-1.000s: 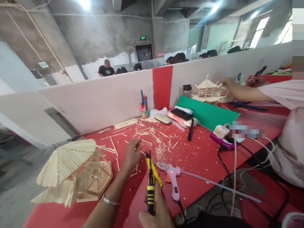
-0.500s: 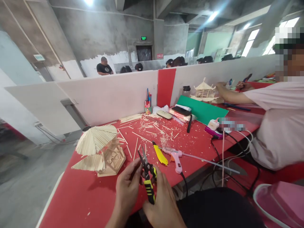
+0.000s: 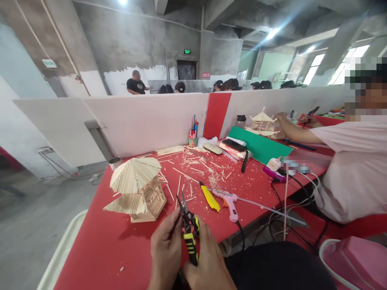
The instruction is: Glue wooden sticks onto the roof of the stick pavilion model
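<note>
My right hand (image 3: 208, 255) is wrapped round the black-and-yellow handles of a pair of cutting shears (image 3: 191, 241). The two blades point away from me and stand slightly apart. Beside the shears my left hand (image 3: 166, 246) is closed, thumb and fingers pinched together close to the blades; what they hold, if anything, is hidden. Left of my hands a small wooden-stick pavilion model (image 3: 137, 189) with a ridged, many-sided roof stands on the red table (image 3: 99, 249). A yellow utility knife (image 3: 211, 197) and a pink glue gun (image 3: 231, 204) lie to the right.
Loose sticks (image 3: 172, 150) and shavings litter the table's middle. A pen cup (image 3: 192, 139), a phone (image 3: 234, 145) and a green board (image 3: 261, 147) are further back. Cables (image 3: 273, 201) hang off the right edge. A co-worker (image 3: 347, 169) sits at right beside another stick model (image 3: 262, 121).
The view has shifted slightly, so the table's things appear a little further right. My left hand has turned slightly beside the shears; my right hand keeps its grip.
</note>
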A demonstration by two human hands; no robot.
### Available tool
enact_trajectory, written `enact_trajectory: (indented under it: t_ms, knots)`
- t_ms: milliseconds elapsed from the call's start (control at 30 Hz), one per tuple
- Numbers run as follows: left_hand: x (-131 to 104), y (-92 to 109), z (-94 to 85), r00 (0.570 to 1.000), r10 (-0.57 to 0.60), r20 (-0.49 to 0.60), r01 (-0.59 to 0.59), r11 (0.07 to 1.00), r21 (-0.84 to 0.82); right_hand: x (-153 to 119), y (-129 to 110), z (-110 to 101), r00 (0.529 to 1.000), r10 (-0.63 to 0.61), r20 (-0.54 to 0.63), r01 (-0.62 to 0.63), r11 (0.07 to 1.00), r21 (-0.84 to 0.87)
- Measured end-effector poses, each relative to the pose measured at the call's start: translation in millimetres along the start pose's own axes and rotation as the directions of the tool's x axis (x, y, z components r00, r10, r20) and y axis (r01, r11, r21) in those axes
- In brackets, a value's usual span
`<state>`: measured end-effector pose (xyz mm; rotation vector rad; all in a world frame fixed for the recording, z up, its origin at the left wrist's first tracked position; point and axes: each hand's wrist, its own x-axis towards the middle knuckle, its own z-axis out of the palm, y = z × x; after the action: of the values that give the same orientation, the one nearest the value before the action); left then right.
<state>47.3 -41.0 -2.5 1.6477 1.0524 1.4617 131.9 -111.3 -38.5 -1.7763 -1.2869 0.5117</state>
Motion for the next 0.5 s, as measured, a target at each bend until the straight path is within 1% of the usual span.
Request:
enact_trajectory:
  t_ms: [100, 200, 400, 500]
  knots:
    - [0, 1, -3.0, 1.0, 0.018, 0.021, -0.018, 1.0, 0.025, -3, -2, 5, 1.0, 0.008, -0.009, -0.008, 1.0, -0.01]
    - [-2, -1, -4.9, 1.0, 0.004, 0.03, -0.004, 1.0, 0.023, -6, -2, 9, 1.0, 0.008, -0.013, -0.008, 0.999, -0.037]
    - [-8, -8, -7.9, 0.994, -0.112, -0.016, 0.112, 0.993, -0.023, -8, -3, 11, 1.0, 0.016, -0.011, -0.016, 0.998, -0.067]
    - [-9, -9, -10.7, 0.987, -0.163, -0.016, 0.162, 0.986, -0.039, -6, -7, 11, 1.0, 0.013, 0.026, -0.012, 0.999, -0.041]
